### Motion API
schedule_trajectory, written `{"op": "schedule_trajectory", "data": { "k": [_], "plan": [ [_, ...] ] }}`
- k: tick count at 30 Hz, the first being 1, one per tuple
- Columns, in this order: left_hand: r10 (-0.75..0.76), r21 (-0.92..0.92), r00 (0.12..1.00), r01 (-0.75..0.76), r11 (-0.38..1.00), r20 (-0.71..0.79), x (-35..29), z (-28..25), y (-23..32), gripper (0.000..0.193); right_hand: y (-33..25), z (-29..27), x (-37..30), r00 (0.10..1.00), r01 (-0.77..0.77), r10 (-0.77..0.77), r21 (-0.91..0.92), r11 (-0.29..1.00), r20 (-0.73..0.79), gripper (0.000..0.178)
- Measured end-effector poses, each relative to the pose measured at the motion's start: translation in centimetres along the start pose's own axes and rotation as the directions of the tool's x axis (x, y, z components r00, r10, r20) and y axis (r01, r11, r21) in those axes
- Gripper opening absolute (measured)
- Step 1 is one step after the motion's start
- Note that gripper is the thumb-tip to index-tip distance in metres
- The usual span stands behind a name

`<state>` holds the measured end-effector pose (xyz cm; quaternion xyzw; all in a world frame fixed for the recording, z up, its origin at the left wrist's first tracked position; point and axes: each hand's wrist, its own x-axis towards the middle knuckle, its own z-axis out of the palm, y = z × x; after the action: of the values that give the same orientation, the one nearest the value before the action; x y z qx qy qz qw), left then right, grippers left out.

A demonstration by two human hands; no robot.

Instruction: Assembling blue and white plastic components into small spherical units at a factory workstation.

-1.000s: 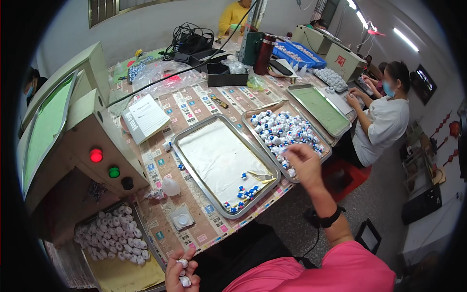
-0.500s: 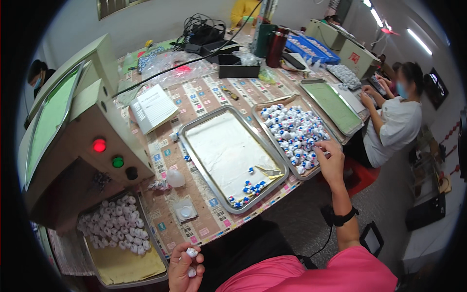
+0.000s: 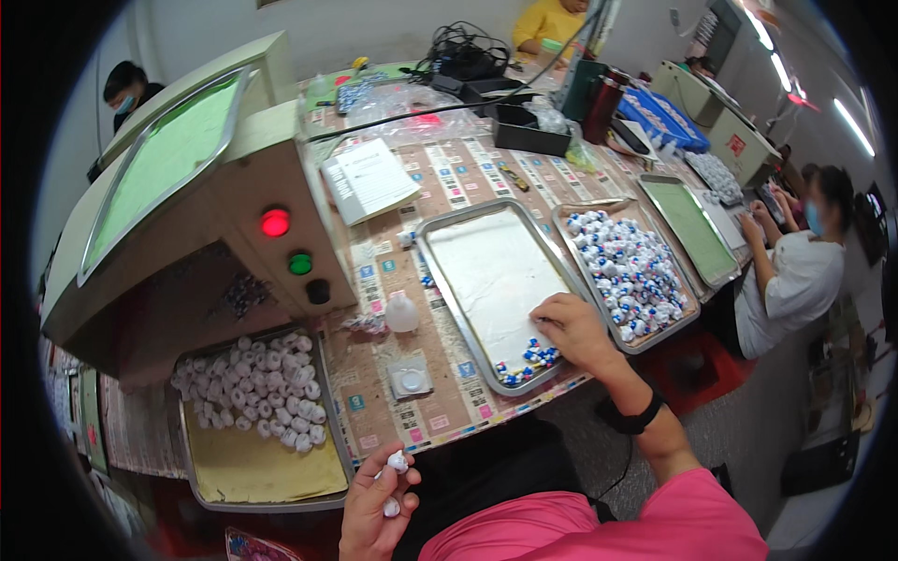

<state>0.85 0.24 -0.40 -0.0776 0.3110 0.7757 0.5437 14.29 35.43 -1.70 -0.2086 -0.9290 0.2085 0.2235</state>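
1. Your left hand (image 3: 374, 500) grips an upper white piece (image 3: 398, 462) between thumb and fingers; a lower white piece (image 3: 391, 507) rests against the bent fingers.
2. Your right hand (image 3: 580, 337) is over the white-lined tray (image 3: 491, 257), fingers bent and close together; whether they grip a piece, you cannot tell.
3. Small blue-and-white pieces (image 3: 538, 355) lie at that tray's near end, just beside your right hand.
4. To the right, on the table (image 3: 435, 411), a second tray (image 3: 664, 337) carries heaped white-and-blue pieces (image 3: 622, 271).
5. To your left, a yellow-lined tray (image 3: 257, 467) carries white rounded pieces (image 3: 253, 383).
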Motion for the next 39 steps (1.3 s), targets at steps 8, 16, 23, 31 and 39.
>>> {"op": "schedule_trajectory", "data": {
  "k": [8,16,23,31,39],
  "plan": [
    [-0.014,-0.123,1.000,0.017,0.992,0.022,0.6,0.0,0.4,0.033,-8.6,-0.7,-0.3,0.903,-0.428,0.260,0.658,0.620,0.343,0.016],
    [-0.017,-0.176,0.999,0.025,0.984,0.046,0.1,-0.3,0.2,0.025,-13.6,2.8,0.7,0.967,-0.181,0.039,0.575,0.798,0.251,0.014],
    [-0.010,-0.157,0.999,0.015,0.987,0.033,-0.5,0.3,0.2,0.025,-15.2,5.1,1.4,0.971,0.095,-0.172,0.393,0.915,0.165,0.014],
    [-0.007,-0.205,0.991,0.034,0.978,0.133,0.0,-0.8,-0.6,0.029,-15.0,7.1,2.8,0.968,0.180,-0.215,0.237,0.955,0.131,0.011],
    [-0.019,-0.135,0.996,0.031,0.990,0.087,-0.1,0.0,-0.2,0.030,-15.0,6.5,2.6,0.983,0.110,-0.147,0.292,0.950,0.111,0.011]
  ]
}}
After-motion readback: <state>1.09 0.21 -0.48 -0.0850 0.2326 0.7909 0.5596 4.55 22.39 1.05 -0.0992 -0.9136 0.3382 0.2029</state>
